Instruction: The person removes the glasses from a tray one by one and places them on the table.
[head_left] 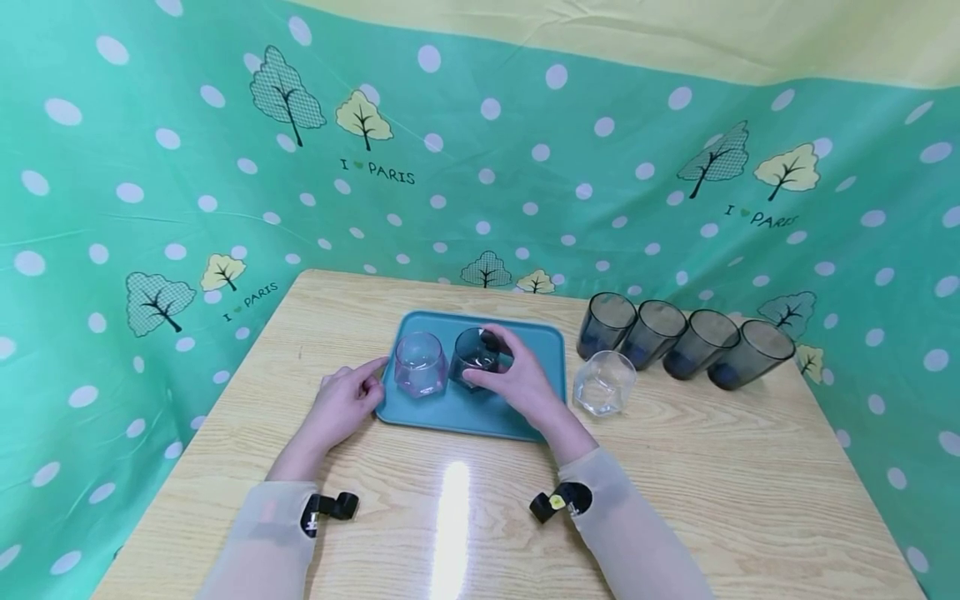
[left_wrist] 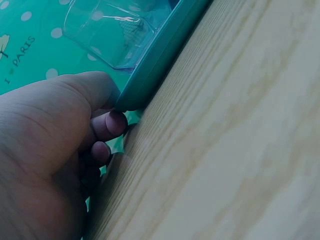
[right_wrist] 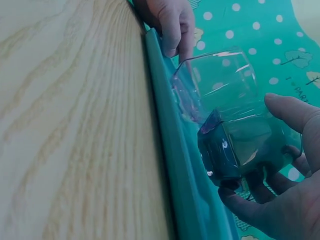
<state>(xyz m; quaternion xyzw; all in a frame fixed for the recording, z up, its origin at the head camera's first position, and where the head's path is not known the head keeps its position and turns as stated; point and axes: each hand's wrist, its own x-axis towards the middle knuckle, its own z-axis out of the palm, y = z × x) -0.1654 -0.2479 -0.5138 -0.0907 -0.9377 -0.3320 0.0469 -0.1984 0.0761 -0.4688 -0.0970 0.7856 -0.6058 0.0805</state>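
On a blue tray [head_left: 465, 418] stands a clear pinkish glass [head_left: 420, 367] with a faceted base. Just right of it, my right hand [head_left: 521, 379] grips a dark grey glass [head_left: 472, 354], thumb on the near side and fingers around the far side. Whether its base touches the tray I cannot tell. My left hand [head_left: 345, 404] pinches the tray's left rim; the left wrist view has the thumb [left_wrist: 95, 87] against the rim and the other fingers curled. In the right wrist view the dark glass [right_wrist: 250, 145] sits close beside the pinkish one.
A clear faceted glass [head_left: 603, 383] stands on the wooden table [head_left: 675, 492] right of the tray. Behind it, several tall dark tumblers [head_left: 660, 333] form a row. A green dotted cloth [head_left: 420, 225] hangs behind and at both sides.
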